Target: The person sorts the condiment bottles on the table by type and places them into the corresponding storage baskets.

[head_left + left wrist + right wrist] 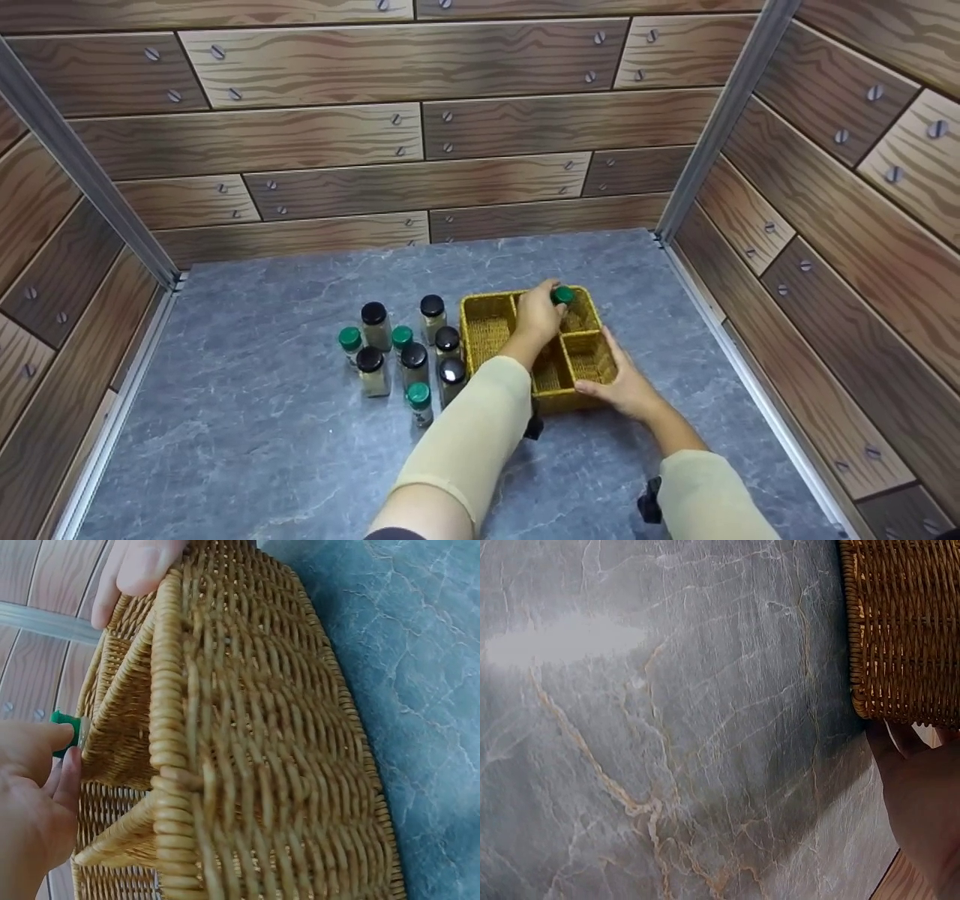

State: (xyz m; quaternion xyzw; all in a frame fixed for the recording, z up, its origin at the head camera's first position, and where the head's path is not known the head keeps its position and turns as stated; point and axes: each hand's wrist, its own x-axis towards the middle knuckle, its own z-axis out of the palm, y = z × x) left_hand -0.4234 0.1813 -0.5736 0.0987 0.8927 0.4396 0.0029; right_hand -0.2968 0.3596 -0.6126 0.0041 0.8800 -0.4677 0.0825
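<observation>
My left hand [538, 315] reaches over a woven basket [471, 300] and pinches a small green-capped jar [563, 295] at the far right compartment. In the left wrist view, thumb and fingers lie against its green cap [67, 733]; the basket wall hides most of its body. My right hand [628, 384] grips the basket's near right corner, thumb on the front rim and fingers along the right side. Seen from the right wrist, that hand [922, 799] lies against the woven wall [907, 630]. Left of the basket stand several jars, including a black-capped jar [373, 371] and a green-capped jar [419, 403].
Dividers split the basket into compartments, among them a long left one and a near right one [592, 356]. All stands on a grey marbled tabletop [247, 420]. Wood-patterned panels [360, 135] rise at the back and both sides, with metal rails at the edges.
</observation>
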